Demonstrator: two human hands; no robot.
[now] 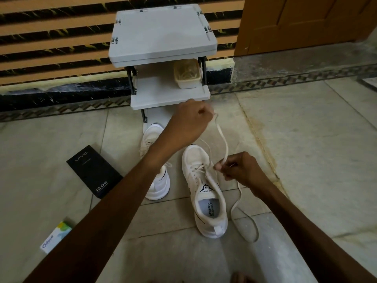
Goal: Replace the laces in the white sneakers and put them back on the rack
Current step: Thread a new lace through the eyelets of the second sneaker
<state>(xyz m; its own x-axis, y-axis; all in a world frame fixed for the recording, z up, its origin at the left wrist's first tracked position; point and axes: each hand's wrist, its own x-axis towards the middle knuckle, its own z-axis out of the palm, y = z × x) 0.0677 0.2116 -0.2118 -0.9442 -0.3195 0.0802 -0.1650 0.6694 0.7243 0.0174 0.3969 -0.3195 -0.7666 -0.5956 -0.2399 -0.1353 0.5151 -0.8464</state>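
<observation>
Partway only: left hand [189, 119] and right hand [241, 170] each pinch the lace [224, 144]; sneaker [206, 193] half-threaded, not yet on rack [163, 37].

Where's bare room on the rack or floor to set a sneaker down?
Bare: the top shelf; the middle shelf left of the container; the floor right of the lace. Crowded around the two sneakers in front.

Two sneakers [206, 190], one rack [163, 33], one tub [186, 76], two boxes [93, 170] — and two hands [189, 119].
</observation>
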